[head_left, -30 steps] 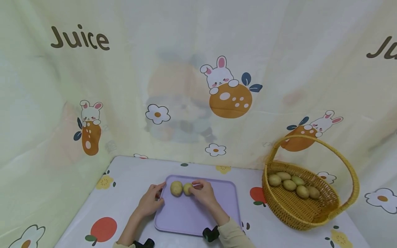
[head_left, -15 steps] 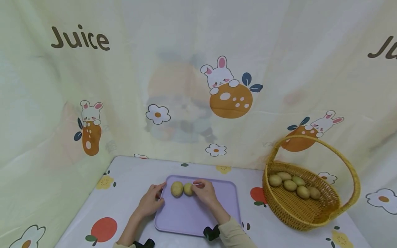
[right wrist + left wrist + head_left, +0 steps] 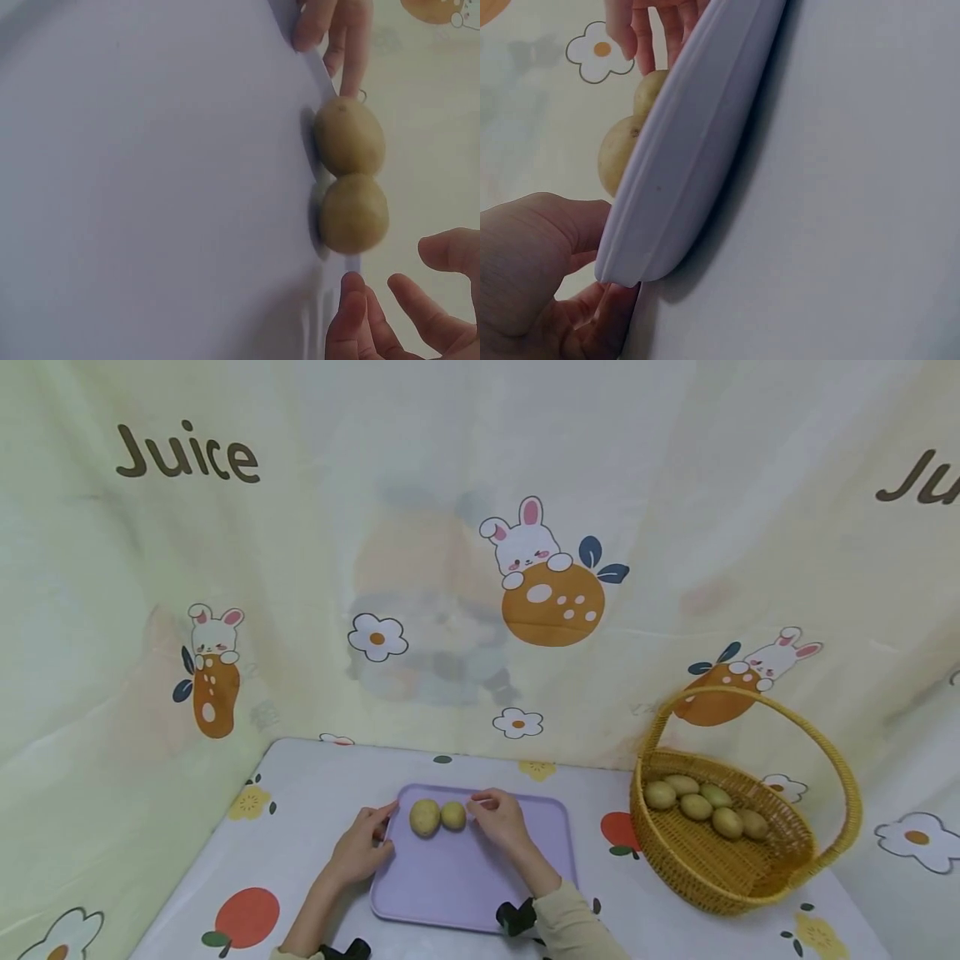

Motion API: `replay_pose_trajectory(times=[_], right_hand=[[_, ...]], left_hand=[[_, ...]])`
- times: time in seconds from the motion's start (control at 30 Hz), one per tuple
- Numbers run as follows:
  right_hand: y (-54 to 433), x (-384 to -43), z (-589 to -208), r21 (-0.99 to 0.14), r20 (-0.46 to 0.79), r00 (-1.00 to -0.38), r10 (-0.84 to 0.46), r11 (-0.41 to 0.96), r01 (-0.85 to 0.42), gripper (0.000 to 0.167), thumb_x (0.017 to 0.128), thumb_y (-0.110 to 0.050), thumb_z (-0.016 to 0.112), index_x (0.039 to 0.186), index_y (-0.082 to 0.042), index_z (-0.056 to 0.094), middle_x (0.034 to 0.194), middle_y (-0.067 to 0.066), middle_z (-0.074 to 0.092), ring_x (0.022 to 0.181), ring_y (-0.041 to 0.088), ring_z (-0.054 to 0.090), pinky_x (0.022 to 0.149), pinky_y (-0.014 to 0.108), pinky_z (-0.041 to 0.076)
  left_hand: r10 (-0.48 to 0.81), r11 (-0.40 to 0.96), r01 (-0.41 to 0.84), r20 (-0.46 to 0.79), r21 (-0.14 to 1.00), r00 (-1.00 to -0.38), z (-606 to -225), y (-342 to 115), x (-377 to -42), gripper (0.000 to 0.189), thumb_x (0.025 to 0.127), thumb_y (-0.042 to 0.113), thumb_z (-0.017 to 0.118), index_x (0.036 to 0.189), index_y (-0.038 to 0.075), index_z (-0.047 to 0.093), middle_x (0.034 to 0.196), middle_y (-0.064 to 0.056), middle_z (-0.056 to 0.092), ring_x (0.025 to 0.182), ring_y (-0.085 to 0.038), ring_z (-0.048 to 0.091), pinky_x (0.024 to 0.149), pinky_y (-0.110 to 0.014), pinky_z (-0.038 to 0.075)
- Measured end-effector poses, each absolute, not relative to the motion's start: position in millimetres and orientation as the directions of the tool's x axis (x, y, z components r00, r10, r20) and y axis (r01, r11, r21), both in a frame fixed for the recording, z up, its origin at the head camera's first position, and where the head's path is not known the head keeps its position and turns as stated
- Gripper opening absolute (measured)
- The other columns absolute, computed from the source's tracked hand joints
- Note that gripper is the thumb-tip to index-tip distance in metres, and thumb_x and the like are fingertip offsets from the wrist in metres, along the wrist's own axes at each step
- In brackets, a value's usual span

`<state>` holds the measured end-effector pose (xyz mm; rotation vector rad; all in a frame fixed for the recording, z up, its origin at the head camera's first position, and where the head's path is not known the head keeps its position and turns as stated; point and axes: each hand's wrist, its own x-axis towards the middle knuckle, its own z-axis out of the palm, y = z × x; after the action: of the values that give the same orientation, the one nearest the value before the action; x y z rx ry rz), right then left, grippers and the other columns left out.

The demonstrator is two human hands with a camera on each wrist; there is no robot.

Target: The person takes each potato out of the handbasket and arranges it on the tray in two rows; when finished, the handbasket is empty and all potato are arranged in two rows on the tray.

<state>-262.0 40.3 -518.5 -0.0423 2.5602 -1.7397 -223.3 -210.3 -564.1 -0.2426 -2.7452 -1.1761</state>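
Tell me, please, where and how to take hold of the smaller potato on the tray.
Probably pinch the smaller potato across its widest part, front and back, coming from the right. It is roundish, the larger potato crowds its left side, and nothing touches its right side.

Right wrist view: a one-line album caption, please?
Two potatoes on a tray, left hand at its edge, right hand close by.

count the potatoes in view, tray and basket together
8: a larger potato and a smaller potato side by side on the purple tray, toward its far left corner, and six potatoes clustered toward the back of the wicker basket. Others could be hidden beneath.
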Motion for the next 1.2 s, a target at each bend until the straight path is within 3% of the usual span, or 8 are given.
replay_pose_trajectory(times=[0.3,0.6,0.8,1.03,1.2], right_hand=[[64.6,-271.6,-512.8,-0.944,-0.005,-1.000,-0.024,0.329,-0.004,0.029,0.090,-0.010,0.065,0.112,0.009,0.065,0.091,0.023,0.068,0.077,0.031,0.069,0.064,0.038,0.055],[111.0,-283.5,-499.4,-0.936,0.031,-0.996,0.078,0.351,-0.002,0.036,0.089,-0.007,0.064,0.119,0.011,0.062,0.090,0.023,0.070,0.076,0.031,0.069,0.060,0.032,0.053],[157.2,-288.8,-477.8,-0.923,0.051,-0.991,0.126,0.384,0.002,0.038,0.091,-0.010,0.062,0.123,0.010,0.060,0.101,0.028,0.068,0.086,0.036,0.068,0.063,0.026,0.050],[214.8,-290.2,-453.8,-0.921,0.011,-0.984,0.179,0.385,0.060,0.045,0.096,-0.017,0.059,0.134,0.008,0.053,0.114,0.028,0.063,0.091,0.022,0.066,0.067,0.022,0.049],[254.0,-288.8,-446.7,-0.899,0.021,-0.972,0.234,0.429,0.083,0.048,0.098,-0.022,0.055,0.136,0.008,0.052,0.115,0.023,0.061,0.091,0.022,0.065,0.067,0.021,0.048]], left_hand=[[0.082,0.682,0.195,0.192,0.705,-0.978,-563.1,-213.0,-222.9,0.064,0.077,0.002,0.066,0.139,0.003,0.054,0.107,-0.006,0.053,0.082,-0.012,0.051,0.067,-0.027,0.041],[0.080,0.683,0.206,0.209,0.701,-0.975,-563.6,-213.8,-222.9,0.063,0.076,0.003,0.065,0.138,0.002,0.055,0.105,-0.005,0.052,0.080,-0.010,0.050,0.066,-0.027,0.039],[0.093,0.668,0.229,0.226,0.708,-0.970,-563.4,-213.0,-223.1,0.063,0.075,0.003,0.066,0.137,0.001,0.056,0.105,-0.007,0.052,0.080,-0.011,0.050,0.066,-0.027,0.040],[0.080,0.689,0.202,0.204,0.696,-0.976,-569.0,-213.1,-224.1,0.063,0.076,0.002,0.066,0.138,0.003,0.055,0.104,-0.005,0.052,0.079,-0.010,0.050,0.067,-0.027,0.040],[0.095,0.684,0.221,0.216,0.695,-0.972,-570.2,-211.0,-224.6,0.063,0.076,0.002,0.066,0.138,0.002,0.055,0.103,-0.004,0.052,0.078,-0.009,0.049,0.066,-0.026,0.040]])
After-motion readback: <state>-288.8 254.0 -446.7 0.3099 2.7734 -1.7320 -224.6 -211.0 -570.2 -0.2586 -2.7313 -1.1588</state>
